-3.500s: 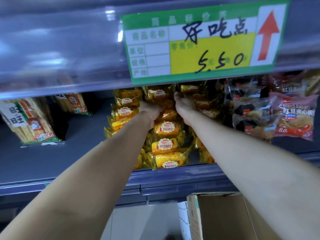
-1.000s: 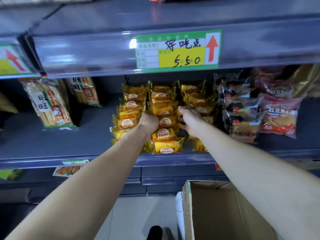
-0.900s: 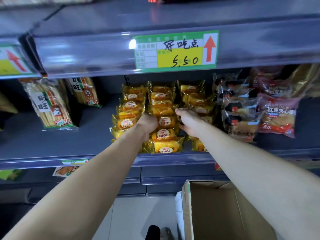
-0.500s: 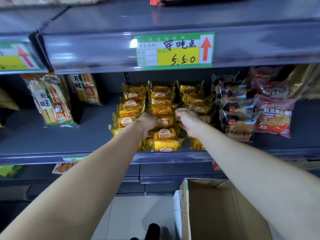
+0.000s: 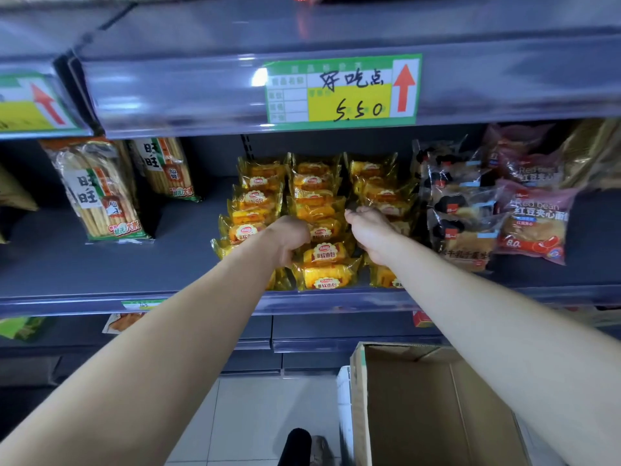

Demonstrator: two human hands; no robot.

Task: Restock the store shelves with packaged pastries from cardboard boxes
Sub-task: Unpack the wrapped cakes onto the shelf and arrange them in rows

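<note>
- Cardboard box (image 5: 420, 398): nearest, on the floor below the right forearm; flaps open; only bare brown walls show, no packets visible inside
- Shelf (image 5: 100, 264): grey, middle tier; the task's stock sits on it
- Left hand (image 5: 289, 235): on the left flank of the middle column of packets; back of the hand faces the camera; fingers curled under and hidden, so whether they pinch a wrapper cannot be told
- Right hand (image 5: 371, 233): on the right flank of the same column; fingers bent inward with tips against the wrappers; a grip cannot be told
- Yellow pastry packets (image 5: 324, 279): three columns, front edge to back, overlapping like tiles
- Change: both hands were deeper and higher in the stack a few seconds ago; now lower, toward the front rows; judged as squaring up the column, so placing looks done and the next load is due from the box
- Dark-printed pastry packs (image 5: 463, 230) and red bean bread packs (image 5: 534, 223): right of the yellow stock
- Rice cracker bags (image 5: 97, 193): far left, upright
- Price label (image 5: 342, 92): upper shelf lip, handwritten 5.50
</note>
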